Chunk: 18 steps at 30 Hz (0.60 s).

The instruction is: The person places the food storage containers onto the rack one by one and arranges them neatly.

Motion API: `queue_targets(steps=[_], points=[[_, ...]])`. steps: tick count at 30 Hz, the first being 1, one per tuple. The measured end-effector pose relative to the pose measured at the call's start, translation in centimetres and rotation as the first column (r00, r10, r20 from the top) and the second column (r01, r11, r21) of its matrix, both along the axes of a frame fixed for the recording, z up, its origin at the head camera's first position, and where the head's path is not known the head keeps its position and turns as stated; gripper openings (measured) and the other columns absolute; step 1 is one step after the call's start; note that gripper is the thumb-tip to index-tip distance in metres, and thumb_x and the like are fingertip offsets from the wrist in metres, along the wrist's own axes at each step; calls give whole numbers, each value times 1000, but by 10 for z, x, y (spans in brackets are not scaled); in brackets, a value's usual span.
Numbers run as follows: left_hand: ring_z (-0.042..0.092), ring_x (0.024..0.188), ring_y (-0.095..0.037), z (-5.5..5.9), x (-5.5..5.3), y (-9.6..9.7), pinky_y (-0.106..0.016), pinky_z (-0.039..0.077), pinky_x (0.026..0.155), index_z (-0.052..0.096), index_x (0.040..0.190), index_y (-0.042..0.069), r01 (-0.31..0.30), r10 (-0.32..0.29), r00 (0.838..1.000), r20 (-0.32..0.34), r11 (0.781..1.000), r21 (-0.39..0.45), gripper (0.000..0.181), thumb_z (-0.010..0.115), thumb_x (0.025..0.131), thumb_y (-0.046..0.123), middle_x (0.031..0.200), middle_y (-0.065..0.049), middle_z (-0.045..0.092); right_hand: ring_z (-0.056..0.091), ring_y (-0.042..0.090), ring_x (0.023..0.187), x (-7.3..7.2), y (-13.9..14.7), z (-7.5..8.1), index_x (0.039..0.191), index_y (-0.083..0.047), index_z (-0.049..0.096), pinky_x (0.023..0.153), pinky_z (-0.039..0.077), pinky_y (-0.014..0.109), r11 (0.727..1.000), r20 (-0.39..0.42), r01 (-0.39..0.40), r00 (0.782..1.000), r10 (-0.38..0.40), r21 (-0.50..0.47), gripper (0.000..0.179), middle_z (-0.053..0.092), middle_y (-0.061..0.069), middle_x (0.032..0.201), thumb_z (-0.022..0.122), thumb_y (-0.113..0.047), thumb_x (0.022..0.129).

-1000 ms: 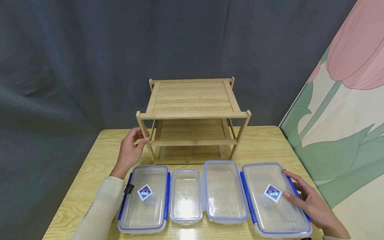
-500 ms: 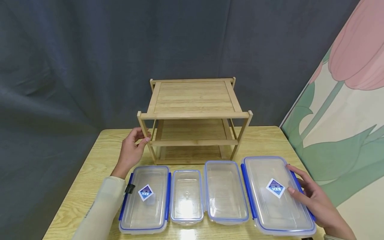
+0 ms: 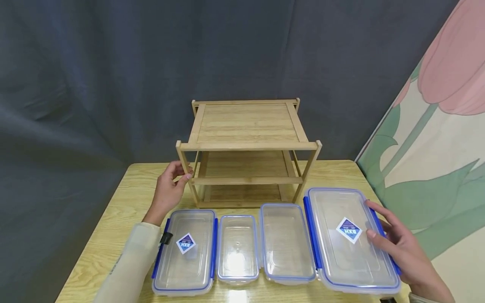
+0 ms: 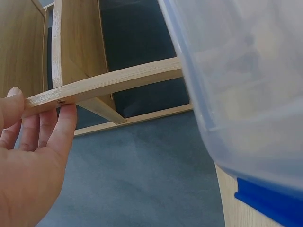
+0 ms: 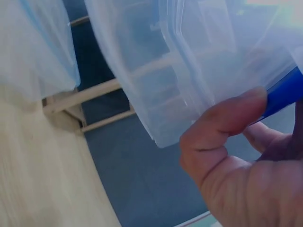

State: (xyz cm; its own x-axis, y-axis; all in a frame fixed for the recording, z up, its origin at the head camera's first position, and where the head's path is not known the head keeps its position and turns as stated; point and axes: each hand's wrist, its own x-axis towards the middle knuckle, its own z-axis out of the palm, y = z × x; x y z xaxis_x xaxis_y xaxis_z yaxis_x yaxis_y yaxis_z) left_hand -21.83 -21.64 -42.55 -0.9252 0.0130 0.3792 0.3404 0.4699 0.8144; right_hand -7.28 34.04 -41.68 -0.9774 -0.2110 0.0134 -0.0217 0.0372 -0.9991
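Note:
My left hand point(image 3: 166, 193) holds the front left leg of a wooden three-shelf rack point(image 3: 248, 146), fingers behind the leg and thumb in front. In the left wrist view, the thumb and fingers of the left hand point(image 4: 35, 175) lie on either side of that wooden bar. My right hand point(image 3: 403, 248) grips the right side of a clear lidded food container point(image 3: 350, 261) with blue clips and a BXH label. Thumb on the lid, it holds this food container point(image 5: 142, 71) by the edge with the blue clip. The container looks raised off the table.
A labelled lidded container point(image 3: 183, 273) stands left of a small clear container point(image 3: 237, 240) and a larger one point(image 3: 286, 235), all in front of the rack on the wooden table point(image 3: 110, 219). A dark curtain point(image 3: 242, 50) hangs behind; a flower-patterned panel point(image 3: 458, 168) borders the right.
The right hand has lifted the right-hand food container, which moves up and slightly away toward the rack. The left hand stays on the rack's leg.

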Motion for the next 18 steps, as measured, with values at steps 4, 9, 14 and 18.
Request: queue_targets(steps=[4, 9, 14, 18], points=[[64, 108, -22, 0, -1, 1, -45, 57, 86, 55, 129, 7, 2, -2, 1000, -3, 1000, 1, 33, 59, 100, 20, 116, -8, 67, 74, 31, 82, 1, -5, 9, 160, -21, 15, 60, 54, 57, 1000, -10, 7, 1000, -7, -28, 69, 52, -1, 127, 40, 7, 102], [64, 108, -22, 0, 0, 0, -47, 56, 87, 54, 131, 9, -5, 5, 1000, 19, 1000, -6, 34, 59, 100, 21, 116, -6, 66, 74, 29, 82, 0, -9, 17, 160, -20, 14, 58, 55, 54, 995, -60, -34, 998, 28, -94, 70, 54, 2, 124, 37, 10, 101], [64, 108, -21, 1, 0, 1, -41, 57, 86, 54, 131, 10, -1, 1, 1000, 17, 1000, -11, 33, 59, 100, 21, 116, -6, 66, 74, 29, 83, 0, -12, 24, 160, -16, 14, 57, 55, 53, 985, -111, -65, 993, 48, -162, 70, 56, 5, 125, 35, 14, 99], [65, 107, -20, 1, 1, 1, -25, 55, 82, 55, 128, 11, 11, -11, 1000, -6, 1000, 11, 30, 60, 99, 15, 115, -7, 67, 74, 30, 82, 2, -16, 33, 159, -20, 16, 58, 55, 53, 992, -73, -24, 997, 15, -121, 69, 55, 4, 124, 37, 10, 101]])
